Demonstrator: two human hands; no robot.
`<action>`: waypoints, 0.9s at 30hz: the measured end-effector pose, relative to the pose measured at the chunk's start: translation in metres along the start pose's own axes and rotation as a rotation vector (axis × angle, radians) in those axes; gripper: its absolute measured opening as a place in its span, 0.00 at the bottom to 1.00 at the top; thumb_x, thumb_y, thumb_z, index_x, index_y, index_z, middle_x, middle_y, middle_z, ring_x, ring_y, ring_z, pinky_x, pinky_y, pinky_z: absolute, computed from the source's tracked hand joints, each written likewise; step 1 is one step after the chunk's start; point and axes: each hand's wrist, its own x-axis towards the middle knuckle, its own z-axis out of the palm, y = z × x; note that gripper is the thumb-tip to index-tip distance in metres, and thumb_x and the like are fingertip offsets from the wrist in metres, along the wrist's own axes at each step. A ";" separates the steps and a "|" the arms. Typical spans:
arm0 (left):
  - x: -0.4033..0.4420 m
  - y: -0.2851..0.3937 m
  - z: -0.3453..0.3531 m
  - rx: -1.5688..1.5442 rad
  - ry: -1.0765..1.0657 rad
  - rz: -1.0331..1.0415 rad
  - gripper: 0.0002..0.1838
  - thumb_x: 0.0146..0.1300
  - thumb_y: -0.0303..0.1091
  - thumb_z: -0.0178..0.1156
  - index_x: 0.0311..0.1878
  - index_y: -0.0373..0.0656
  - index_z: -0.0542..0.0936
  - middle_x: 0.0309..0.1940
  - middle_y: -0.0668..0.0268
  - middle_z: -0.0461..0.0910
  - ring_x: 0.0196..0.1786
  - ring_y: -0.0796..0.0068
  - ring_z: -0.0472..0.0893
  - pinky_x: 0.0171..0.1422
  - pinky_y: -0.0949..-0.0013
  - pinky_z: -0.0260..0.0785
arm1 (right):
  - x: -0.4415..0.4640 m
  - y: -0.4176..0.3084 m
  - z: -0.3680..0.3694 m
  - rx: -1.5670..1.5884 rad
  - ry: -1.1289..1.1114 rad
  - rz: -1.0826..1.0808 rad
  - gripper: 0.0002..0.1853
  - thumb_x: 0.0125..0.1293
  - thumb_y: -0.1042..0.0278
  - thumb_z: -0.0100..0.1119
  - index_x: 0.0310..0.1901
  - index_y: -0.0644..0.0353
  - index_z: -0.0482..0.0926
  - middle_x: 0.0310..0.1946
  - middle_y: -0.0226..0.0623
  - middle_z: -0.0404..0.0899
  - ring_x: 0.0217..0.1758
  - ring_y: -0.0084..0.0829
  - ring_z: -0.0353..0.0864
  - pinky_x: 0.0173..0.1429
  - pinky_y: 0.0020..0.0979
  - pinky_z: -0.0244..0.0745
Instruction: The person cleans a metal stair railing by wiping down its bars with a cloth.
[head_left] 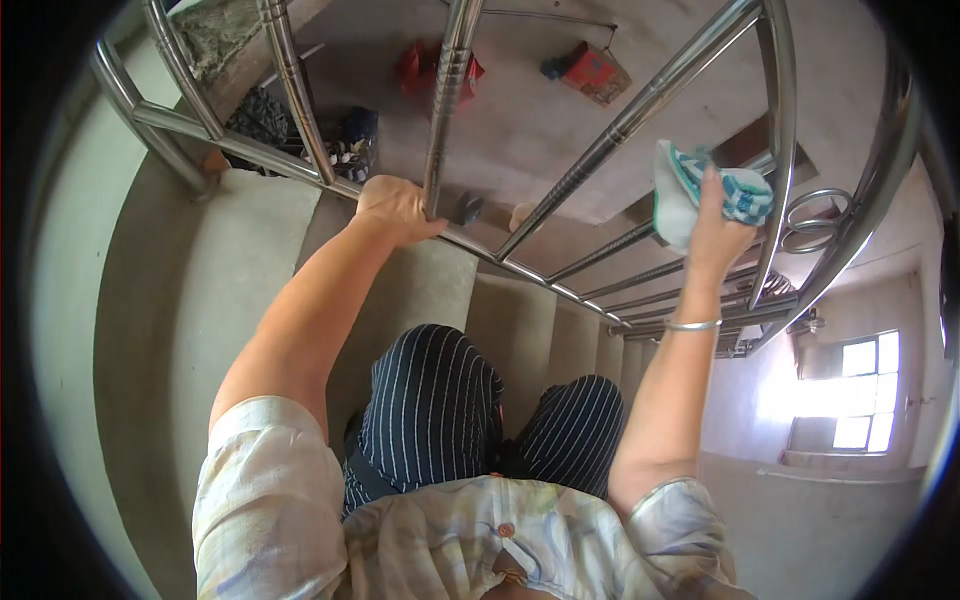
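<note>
Head view: the right hand (724, 238) is gripping a teal-and-white cloth (676, 205), the thumb pressing along its bunched, checked part while a paler flap is spreading out on the side of the grip facing the other hand. A curved metal post (787, 110) is standing just beside this grip, on its outer side; whether the cloth is touching it, I cannot tell. Two metal rings (815, 224) are showing a little farther out past the post, and a silver bangle (693, 325) is circling the wrist below the grip. Well apart to the left, the left hand (395, 208) is closing over the lower rail (472, 246) at the foot of an upright bar (447, 110), its fingertips hiding from sight. Bare steps (430, 290) are descending beneath the two hands, and knees in striped trousers (435, 405) are bending between the arms. Beyond the railing, far below the left grip, a red bag (418, 68) is lying on the floor near a red carton (600, 75). Bright light is coming through a window (870, 390), well off to the right of the cloth.
</note>
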 end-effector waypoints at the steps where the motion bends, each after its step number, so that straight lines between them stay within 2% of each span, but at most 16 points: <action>1: 0.000 0.000 -0.001 0.003 -0.003 0.004 0.24 0.54 0.58 0.48 0.38 0.50 0.81 0.28 0.64 0.81 0.36 0.66 0.80 0.36 0.66 0.70 | -0.009 0.010 0.007 -0.002 0.002 0.005 0.13 0.54 0.65 0.63 0.33 0.69 0.77 0.31 0.37 0.79 0.34 0.27 0.77 0.44 0.28 0.70; 3: 0.000 -0.001 -0.001 -0.056 0.019 0.018 0.23 0.53 0.58 0.49 0.38 0.50 0.81 0.28 0.64 0.81 0.35 0.65 0.80 0.36 0.65 0.70 | -0.033 0.039 0.024 0.214 0.089 0.038 0.13 0.55 0.67 0.62 0.36 0.68 0.75 0.34 0.37 0.78 0.37 0.28 0.76 0.45 0.29 0.69; 5: 0.003 -0.002 0.009 -0.046 0.078 0.009 0.23 0.53 0.57 0.49 0.37 0.50 0.81 0.28 0.64 0.81 0.35 0.65 0.80 0.36 0.65 0.70 | -0.060 0.059 0.038 0.170 0.115 0.055 0.13 0.54 0.68 0.61 0.37 0.67 0.73 0.37 0.36 0.76 0.40 0.30 0.74 0.48 0.31 0.68; 7: 0.005 -0.003 0.013 -0.038 0.132 -0.003 0.23 0.53 0.57 0.49 0.37 0.50 0.81 0.27 0.63 0.81 0.35 0.65 0.80 0.36 0.65 0.70 | -0.092 0.073 0.055 0.186 0.188 0.164 0.14 0.53 0.68 0.62 0.38 0.66 0.73 0.39 0.37 0.75 0.43 0.31 0.73 0.51 0.32 0.66; 8: 0.008 -0.003 0.010 -0.041 0.066 -0.009 0.24 0.53 0.59 0.49 0.38 0.51 0.81 0.29 0.62 0.81 0.36 0.64 0.80 0.38 0.65 0.71 | -0.104 0.087 0.054 -0.020 0.053 0.240 0.15 0.51 0.66 0.63 0.38 0.65 0.73 0.39 0.38 0.75 0.43 0.33 0.73 0.52 0.33 0.65; 10: 0.007 -0.002 0.006 -0.043 -0.005 -0.015 0.25 0.52 0.62 0.50 0.39 0.51 0.81 0.31 0.62 0.81 0.37 0.63 0.81 0.40 0.64 0.71 | -0.135 0.107 0.062 0.035 -0.006 0.337 0.17 0.50 0.65 0.64 0.39 0.65 0.73 0.38 0.40 0.75 0.43 0.34 0.74 0.51 0.35 0.67; 11: 0.006 -0.002 0.002 -0.057 -0.038 -0.011 0.25 0.52 0.62 0.50 0.38 0.51 0.81 0.31 0.61 0.81 0.37 0.63 0.81 0.39 0.64 0.71 | -0.152 0.127 0.065 -0.042 -0.059 0.431 0.17 0.49 0.68 0.65 0.40 0.64 0.73 0.38 0.37 0.75 0.43 0.32 0.74 0.50 0.33 0.68; 13: 0.005 -0.001 0.001 -0.074 -0.063 -0.009 0.25 0.52 0.62 0.50 0.37 0.50 0.81 0.30 0.61 0.81 0.36 0.63 0.81 0.39 0.64 0.71 | -0.185 0.150 0.064 0.059 -0.200 0.570 0.18 0.47 0.72 0.65 0.40 0.63 0.72 0.37 0.33 0.74 0.42 0.28 0.73 0.49 0.30 0.68; 14: 0.005 -0.001 0.001 -0.071 -0.042 -0.013 0.26 0.52 0.62 0.50 0.37 0.50 0.81 0.30 0.61 0.81 0.37 0.63 0.81 0.39 0.64 0.71 | -0.186 0.153 0.063 0.063 -0.201 0.561 0.18 0.47 0.72 0.65 0.40 0.63 0.72 0.37 0.33 0.74 0.42 0.28 0.73 0.49 0.30 0.68; 16: 0.004 -0.002 0.001 -0.069 -0.021 -0.018 0.26 0.52 0.62 0.50 0.37 0.49 0.81 0.30 0.61 0.81 0.37 0.63 0.80 0.40 0.64 0.71 | -0.184 0.161 0.057 0.168 -0.259 0.716 0.26 0.47 0.70 0.67 0.47 0.65 0.69 0.40 0.35 0.75 0.40 0.27 0.73 0.50 0.30 0.67; 19: 0.003 0.000 0.000 -0.070 -0.036 -0.026 0.26 0.52 0.61 0.51 0.37 0.49 0.81 0.31 0.61 0.81 0.38 0.63 0.80 0.40 0.64 0.71 | -0.124 0.114 0.037 0.246 -0.238 0.503 0.21 0.49 0.71 0.68 0.43 0.63 0.68 0.37 0.30 0.72 0.38 0.25 0.70 0.48 0.28 0.67; 22: 0.002 0.002 -0.001 -0.057 -0.059 -0.015 0.26 0.51 0.61 0.52 0.37 0.49 0.81 0.32 0.61 0.81 0.39 0.63 0.80 0.41 0.63 0.71 | -0.049 0.037 0.020 0.476 -0.051 0.395 0.16 0.51 0.73 0.66 0.40 0.61 0.71 0.37 0.28 0.72 0.41 0.23 0.71 0.48 0.28 0.68; 23: 0.001 0.001 0.001 -0.060 -0.041 -0.024 0.26 0.51 0.61 0.52 0.38 0.49 0.81 0.32 0.61 0.81 0.38 0.63 0.80 0.41 0.63 0.71 | -0.026 0.031 0.015 0.506 -0.038 0.303 0.15 0.52 0.81 0.61 0.42 0.64 0.72 0.38 0.34 0.75 0.40 0.25 0.76 0.49 0.25 0.72; 24: 0.002 0.001 0.002 -0.062 -0.020 -0.035 0.26 0.51 0.61 0.52 0.39 0.49 0.80 0.32 0.61 0.81 0.38 0.63 0.80 0.41 0.62 0.71 | -0.013 0.005 0.013 0.576 0.009 0.313 0.09 0.53 0.80 0.60 0.37 0.65 0.75 0.35 0.33 0.77 0.37 0.25 0.77 0.47 0.25 0.72; 25: 0.003 0.000 0.002 -0.059 -0.018 -0.033 0.26 0.51 0.61 0.52 0.39 0.49 0.80 0.32 0.61 0.81 0.38 0.63 0.80 0.41 0.62 0.71 | -0.002 0.003 0.013 0.639 0.010 0.215 0.07 0.53 0.80 0.60 0.34 0.65 0.75 0.35 0.34 0.77 0.35 0.24 0.76 0.45 0.24 0.72; 27: 0.006 0.000 0.003 -0.088 -0.037 -0.030 0.26 0.51 0.61 0.52 0.40 0.49 0.80 0.31 0.61 0.81 0.37 0.63 0.80 0.40 0.62 0.71 | -0.002 0.011 0.019 0.599 0.058 0.187 0.07 0.52 0.79 0.60 0.34 0.65 0.75 0.35 0.33 0.77 0.36 0.23 0.75 0.44 0.25 0.71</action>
